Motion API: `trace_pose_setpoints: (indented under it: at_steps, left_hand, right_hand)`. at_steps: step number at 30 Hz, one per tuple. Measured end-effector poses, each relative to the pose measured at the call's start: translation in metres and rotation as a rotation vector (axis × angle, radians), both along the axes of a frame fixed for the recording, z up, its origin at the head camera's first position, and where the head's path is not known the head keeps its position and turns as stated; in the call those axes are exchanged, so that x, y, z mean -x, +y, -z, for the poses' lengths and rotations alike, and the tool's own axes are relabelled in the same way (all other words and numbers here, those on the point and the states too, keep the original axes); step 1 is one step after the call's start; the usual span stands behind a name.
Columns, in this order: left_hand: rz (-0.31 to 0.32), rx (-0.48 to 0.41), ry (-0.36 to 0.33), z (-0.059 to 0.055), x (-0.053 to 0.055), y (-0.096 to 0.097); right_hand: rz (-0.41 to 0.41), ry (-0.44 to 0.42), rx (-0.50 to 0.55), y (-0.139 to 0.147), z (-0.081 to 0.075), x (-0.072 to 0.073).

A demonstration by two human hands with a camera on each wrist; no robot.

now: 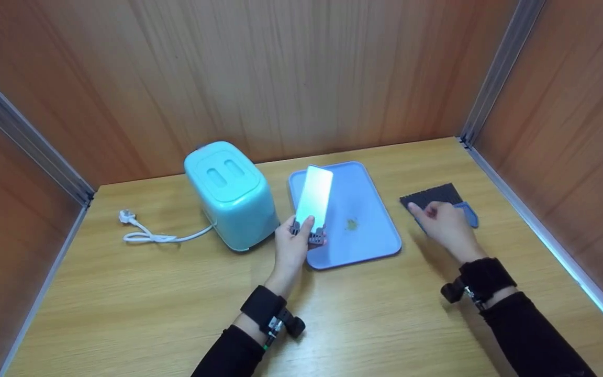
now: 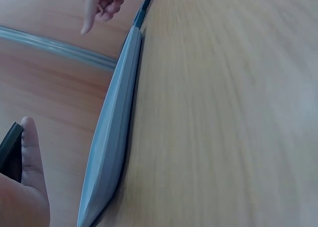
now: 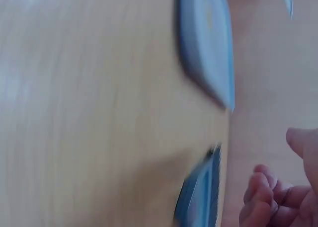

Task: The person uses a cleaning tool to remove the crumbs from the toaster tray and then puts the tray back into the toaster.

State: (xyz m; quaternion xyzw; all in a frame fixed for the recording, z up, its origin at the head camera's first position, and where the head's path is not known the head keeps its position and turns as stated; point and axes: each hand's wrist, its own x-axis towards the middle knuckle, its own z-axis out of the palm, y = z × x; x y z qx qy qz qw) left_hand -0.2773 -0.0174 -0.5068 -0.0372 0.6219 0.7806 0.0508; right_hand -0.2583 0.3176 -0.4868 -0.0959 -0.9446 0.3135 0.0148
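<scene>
My left hand pinches the dark slotted end of a shiny flat metal crumb tray, thumb on top. It is raised over the left side of a blue-purple serving tray, where a small patch of crumbs lies. My right hand hovers above a dark-bristled brush with a blue back and handle, hiding part of it. Its fingers are loosely curled around nothing, and the right wrist view shows the hand apart from the brush.
A turquoise toaster with a closed lid stands left of the serving tray. Its white cord and plug lie on the table to the left. Wooden panels enclose the back and both sides.
</scene>
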Motion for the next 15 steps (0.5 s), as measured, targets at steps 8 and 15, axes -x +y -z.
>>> trace_pose_setpoints:
  at_steps: [8, 15]
  left_hand:
    - [-0.014, -0.03, 0.025, 0.002, -0.001, 0.011]
    - [0.003, -0.103, 0.016, 0.003, -0.005, 0.021]
  right_hand:
    - [-0.103, -0.06, 0.213, -0.058, -0.004, 0.005]
    - [-0.211, -0.095, 0.296, -0.097, 0.001, 0.006]
